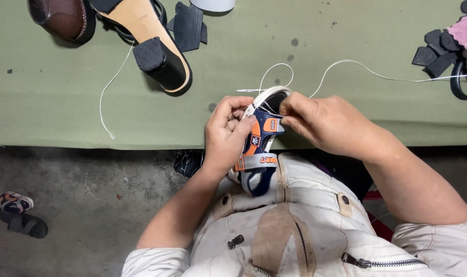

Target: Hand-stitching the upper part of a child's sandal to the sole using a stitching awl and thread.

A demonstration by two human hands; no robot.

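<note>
Navy-and-orange child's sandal gripped in both hands at the near edge of the green table.
Left hand clasps the sandal's side, fingers curled tight over the straps; right hand pinches its white sole rim at the toe end. White thread loops from the sandal toward the table's right edge. Block-heeled shoe lies sole up by the far left corner; black rubber pieces sit at the right edge.

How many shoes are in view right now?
4, maybe more out of frame: a small sandal held in both hands, a brown shoe and a black heeled shoe on the green mat, and another small sandal on the floor.
</note>
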